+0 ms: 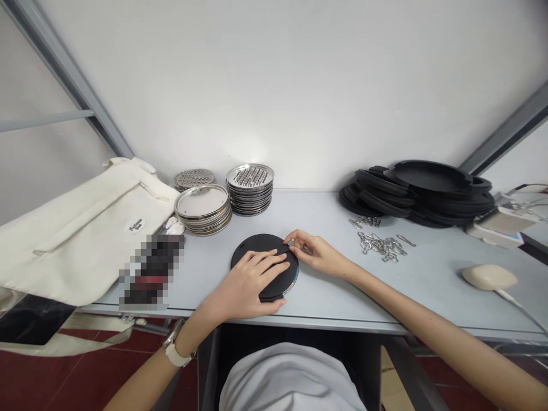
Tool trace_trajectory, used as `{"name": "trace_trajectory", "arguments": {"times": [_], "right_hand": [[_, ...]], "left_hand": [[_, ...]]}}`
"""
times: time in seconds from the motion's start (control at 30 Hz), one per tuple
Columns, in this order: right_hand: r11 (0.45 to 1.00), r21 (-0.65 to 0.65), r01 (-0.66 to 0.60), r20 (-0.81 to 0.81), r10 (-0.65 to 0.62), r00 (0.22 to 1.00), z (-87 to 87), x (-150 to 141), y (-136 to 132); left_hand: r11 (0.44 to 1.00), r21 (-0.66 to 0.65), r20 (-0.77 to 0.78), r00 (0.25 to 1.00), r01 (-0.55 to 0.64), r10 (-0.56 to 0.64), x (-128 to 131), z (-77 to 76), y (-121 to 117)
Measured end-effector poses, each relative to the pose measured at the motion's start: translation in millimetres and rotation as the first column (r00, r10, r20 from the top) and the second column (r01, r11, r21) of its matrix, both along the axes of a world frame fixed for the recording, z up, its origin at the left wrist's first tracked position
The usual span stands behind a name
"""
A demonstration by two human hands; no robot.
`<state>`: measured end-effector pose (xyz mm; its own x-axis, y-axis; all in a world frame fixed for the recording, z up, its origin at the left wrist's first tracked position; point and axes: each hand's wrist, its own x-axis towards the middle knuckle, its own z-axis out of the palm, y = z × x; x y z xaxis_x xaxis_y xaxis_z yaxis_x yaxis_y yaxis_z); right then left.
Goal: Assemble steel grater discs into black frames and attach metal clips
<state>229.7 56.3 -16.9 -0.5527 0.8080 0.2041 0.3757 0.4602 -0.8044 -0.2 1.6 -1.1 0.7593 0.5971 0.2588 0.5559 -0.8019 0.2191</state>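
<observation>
A round black disc (268, 242) lies on the table near its front edge, with a thin shiny rim showing at its lower right. My left hand (254, 279) rests flat on top of it, fingers spread. At the disc's upper right edge, my right hand (314, 249) pinches with thumb and forefinger. A small greyish bit shows between those fingertips, too small to name. Behind the disc stand a stack of plain metal discs (202, 201) and a stack of perforated metal discs (250, 176). A heap of small metal clips (379, 244) lies to the right.
Black round trays (432, 177) are piled at the back right. A white mouse (490, 277) with a cable and a white box (494, 225) are at the far right. On the left lie a cream bag (89, 228) and a blurred-out item (152, 274). A wall stands behind.
</observation>
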Motion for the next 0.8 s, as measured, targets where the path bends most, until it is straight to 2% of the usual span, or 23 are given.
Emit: {"name": "trace_trajectory", "arguments": {"times": [0.23,0.5,0.8], "right_hand": [[1.000,0.018,0.013,0.043,-0.014,0.999,2.2,1.2,0.2],[0.994,0.111,-0.019,0.029,0.016,0.999,0.1,2.5,5.2],[0.994,0.104,-0.027,0.050,0.021,0.999,1.7,1.9,6.2]], "left_hand": [[1.000,-0.001,0.004,1.000,-0.009,0.009,0.5,0.0,0.2],[1.000,0.014,0.006,1.000,-0.012,0.011,0.2,0.3,0.1],[1.000,0.006,0.002,1.000,-0.007,0.007,-0.2,0.2,0.1]]}}
